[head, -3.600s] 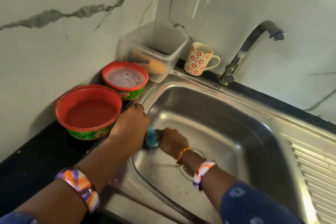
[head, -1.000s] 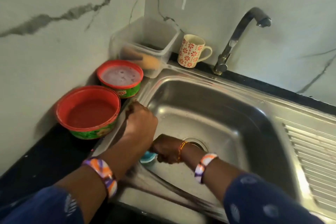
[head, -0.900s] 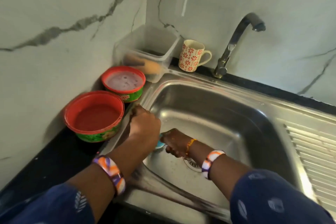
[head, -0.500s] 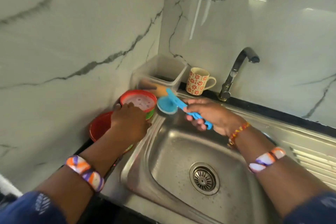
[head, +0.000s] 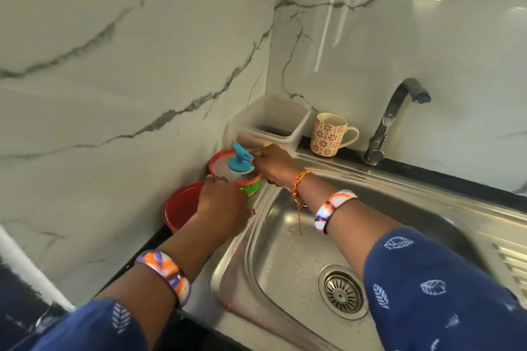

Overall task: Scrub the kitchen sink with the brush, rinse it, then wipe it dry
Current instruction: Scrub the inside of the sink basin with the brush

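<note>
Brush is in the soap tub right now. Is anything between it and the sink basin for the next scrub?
Nothing visible. The blue brush, held by the right hand, sits in the red-rimmed soap tub beside the sink rim; the left hand steadies the tub, just left of the path.

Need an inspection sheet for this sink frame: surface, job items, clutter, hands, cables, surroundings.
Surface: steel sink, basin speckled, drain strainer uncovered; black counter along the back.
Job's things: blue brush with its head down in the red-rimmed soap tub; no wiping cloth seen.
Clutter: second red tub beside the first, clear plastic box in the corner, floral mug upright on the counter.
Hands: right hand has its grip on the brush handle; left hand rests against the soap tub, finger curl hidden.
Cables: nothing seen.
Surroundings: marble-look wall; tap, no water running.
</note>
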A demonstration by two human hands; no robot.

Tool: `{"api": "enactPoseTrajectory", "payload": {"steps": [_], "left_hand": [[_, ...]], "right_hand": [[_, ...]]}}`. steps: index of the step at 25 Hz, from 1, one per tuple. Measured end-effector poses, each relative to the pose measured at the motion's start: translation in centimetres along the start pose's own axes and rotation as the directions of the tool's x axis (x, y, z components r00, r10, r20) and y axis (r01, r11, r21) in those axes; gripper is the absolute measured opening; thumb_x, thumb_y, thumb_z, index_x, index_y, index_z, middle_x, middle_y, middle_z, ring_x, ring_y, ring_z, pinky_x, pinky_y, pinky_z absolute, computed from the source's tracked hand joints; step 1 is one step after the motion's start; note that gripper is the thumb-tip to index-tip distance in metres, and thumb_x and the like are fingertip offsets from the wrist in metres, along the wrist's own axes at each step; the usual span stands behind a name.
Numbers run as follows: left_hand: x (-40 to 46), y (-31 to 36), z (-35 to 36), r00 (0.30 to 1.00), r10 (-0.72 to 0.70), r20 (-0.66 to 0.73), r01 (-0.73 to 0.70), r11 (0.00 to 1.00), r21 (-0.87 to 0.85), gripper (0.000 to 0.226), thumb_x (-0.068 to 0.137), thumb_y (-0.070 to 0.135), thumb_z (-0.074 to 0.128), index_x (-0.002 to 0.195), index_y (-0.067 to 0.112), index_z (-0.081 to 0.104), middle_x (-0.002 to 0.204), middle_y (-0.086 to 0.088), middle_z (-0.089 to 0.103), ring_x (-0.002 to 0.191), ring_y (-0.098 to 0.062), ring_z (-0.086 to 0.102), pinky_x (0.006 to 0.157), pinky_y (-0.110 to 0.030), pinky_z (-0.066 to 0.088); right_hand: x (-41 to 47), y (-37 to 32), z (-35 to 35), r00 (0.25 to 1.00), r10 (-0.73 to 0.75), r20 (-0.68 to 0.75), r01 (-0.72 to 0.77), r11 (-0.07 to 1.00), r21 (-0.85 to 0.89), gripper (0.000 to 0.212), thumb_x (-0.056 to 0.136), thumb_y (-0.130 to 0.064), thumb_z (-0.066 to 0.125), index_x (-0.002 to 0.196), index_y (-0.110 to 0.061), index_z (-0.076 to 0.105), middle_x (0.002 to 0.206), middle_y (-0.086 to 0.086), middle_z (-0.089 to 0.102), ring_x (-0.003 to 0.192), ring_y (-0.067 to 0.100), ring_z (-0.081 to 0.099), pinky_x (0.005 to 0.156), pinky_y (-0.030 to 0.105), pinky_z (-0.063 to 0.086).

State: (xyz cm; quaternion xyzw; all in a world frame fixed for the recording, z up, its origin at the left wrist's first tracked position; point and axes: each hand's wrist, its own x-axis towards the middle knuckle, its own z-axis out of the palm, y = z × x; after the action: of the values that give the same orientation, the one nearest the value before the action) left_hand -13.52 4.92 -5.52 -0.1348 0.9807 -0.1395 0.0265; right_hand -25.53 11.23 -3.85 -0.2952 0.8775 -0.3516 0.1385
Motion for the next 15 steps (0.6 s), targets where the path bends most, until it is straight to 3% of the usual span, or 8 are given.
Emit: {"api": "enactPoseTrajectory", "payload": {"steps": [5,9,10,11,12,13,14,15], "left_hand": [[0.3,0.2,-0.6,0.999,0.012,-0.037,-0.012,1.000,0.016,0.044,0.097,0.048,0.038,0.114,0.014,0.061,0.119,-0.007,0.062,0.114,-0.025,0.056,0.099,-0.036,0.037],[0.2,0.2,-0.8,0.999,0.003,-0.048,-0.004,1.000,-0.021,0.043,0.097,0.047,0.039,0.114,0.014,0.061,0.118,-0.006,0.062,0.112,-0.025,0.056,0.096,-0.035,0.040],[0.2,0.2,-0.8,0.998,0.000,-0.060,-0.002,1.000,-0.029,0.042,0.097,0.046,0.040,0.114,0.014,0.060,0.117,-0.006,0.062,0.111,-0.025,0.057,0.093,-0.034,0.041],[0.3,0.1,-0.8,0.998,-0.004,-0.069,0.001,0.999,-0.037,0.041,0.096,0.046,0.041,0.114,0.014,0.060,0.117,-0.006,0.062,0.110,-0.025,0.058,0.091,-0.033,0.042],[0.3,0.1,-0.7,0.997,-0.009,-0.074,0.005,0.999,-0.050,0.041,0.096,0.045,0.042,0.116,0.014,0.059,0.118,-0.006,0.062,0.111,-0.025,0.058,0.090,-0.033,0.042],[0.4,0.0,-0.7,0.997,-0.015,-0.074,0.010,0.998,-0.064,0.040,0.096,0.044,0.043,0.116,0.013,0.058,0.118,-0.006,0.062,0.111,-0.025,0.057,0.089,-0.032,0.043],[0.3,0.0,-0.7,0.997,-0.018,-0.075,0.013,0.997,-0.074,0.039,0.097,0.044,0.043,0.116,0.013,0.058,0.118,-0.006,0.062,0.111,-0.024,0.057,0.089,-0.032,0.043],[0.3,0.0,-0.7,0.997,-0.014,-0.078,0.008,0.997,-0.073,0.039,0.097,0.043,0.042,0.116,0.013,0.058,0.118,-0.006,0.062,0.110,-0.024,0.057,0.089,-0.032,0.043]], "right_hand": [[0.3,0.4,0.8,0.994,0.054,0.090,-0.062,0.994,0.090,0.033,0.093,-0.018,0.049,0.119,-0.001,0.060,0.053,0.003,0.041,0.020,0.001,0.029,0.029,0.009,0.022],[2.9,2.3,1.4,0.997,0.026,0.076,-0.033,0.995,0.097,0.018,0.090,-0.018,0.052,0.103,-0.015,0.065,0.051,0.003,0.047,0.021,0.001,0.034,0.029,0.009,0.025],[5.3,4.5,2.0,0.989,0.087,0.117,-0.100,0.989,0.109,0.014,0.088,-0.020,0.054,0.095,-0.017,0.066,0.055,0.006,0.054,0.027,0.001,0.042,0.031,0.008,0.033],[13.1,12.3,3.4,0.967,0.226,0.116,-0.240,0.964,0.117,0.011,0.085,-0.025,0.057,0.091,-0.021,0.065,0.070,0.012,0.065,0.040,0.004,0.054,0.041,0.012,0.047],[20.1,19.0,5.5,0.925,0.313,0.216,-0.366,0.885,0.288,0.021,0.081,-0.031,0.060,0.100,-0.023,0.065,0.096,0.016,0.069,0.058,0.011,0.065,0.055,0.027,0.059],[23.8,21.9,7.6,0.912,0.305,0.273,-0.400,0.806,0.435,0.029,0.079,-0.035,0.061,0.107,-0.028,0.063,0.113,0.016,0.065,0.074,0.019,0.069,0.064,0.042,0.061],[23.8,21.5,7.7,0.885,0.306,0.350,-0.458,0.702,0.545,0.028,0.079,-0.033,0.061,0.107,-0.028,0.063,0.110,0.015,0.066,0.076,0.022,0.069,0.062,0.043,0.060],[20.0,18.4,6.7,0.904,0.258,0.340,-0.422,0.659,0.623,0.018,0.081,-0.028,0.059,0.097,-0.022,0.065,0.088,0.014,0.068,0.062,0.018,0.066,0.052,0.030,0.058]]}}
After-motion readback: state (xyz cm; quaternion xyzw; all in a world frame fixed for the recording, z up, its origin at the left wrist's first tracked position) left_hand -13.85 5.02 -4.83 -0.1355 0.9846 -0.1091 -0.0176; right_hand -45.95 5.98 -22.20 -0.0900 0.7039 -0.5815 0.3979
